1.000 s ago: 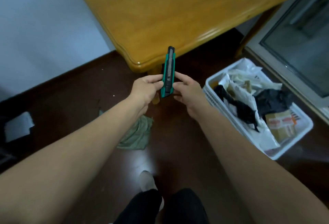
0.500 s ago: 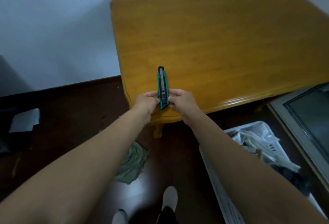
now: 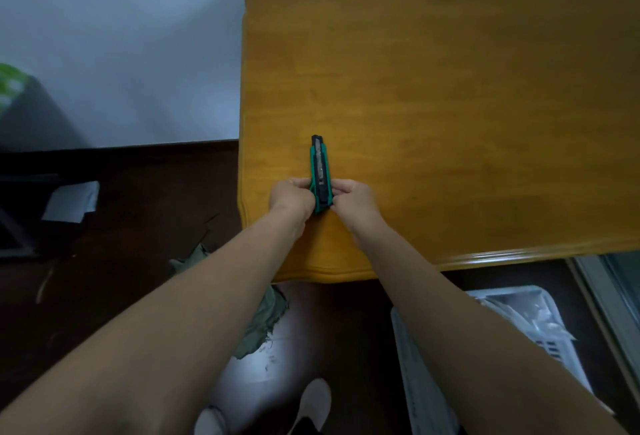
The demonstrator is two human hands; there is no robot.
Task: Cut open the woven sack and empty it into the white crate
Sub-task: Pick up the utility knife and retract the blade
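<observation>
A green and black utility knife (image 3: 320, 171) points away from me over the near left part of the wooden table (image 3: 450, 105). My left hand (image 3: 291, 196) and my right hand (image 3: 353, 200) each pinch its near end from either side. A crumpled greenish woven sack (image 3: 258, 327) lies on the dark floor under my left forearm, partly hidden. The white crate (image 3: 540, 327) stands on the floor at the lower right, with pale plastic bags showing inside; my right arm covers much of it.
A white wall runs behind the table. A dark cabinet (image 3: 31, 123) and a white sheet (image 3: 71, 201) sit at the left on the floor. A grey framed panel (image 3: 616, 296) lies at the right edge. My feet (image 3: 311, 403) are at the bottom.
My view has lifted from the floor and crate to the table top. Both hands carried the knife forward over the table, still gripping it.
</observation>
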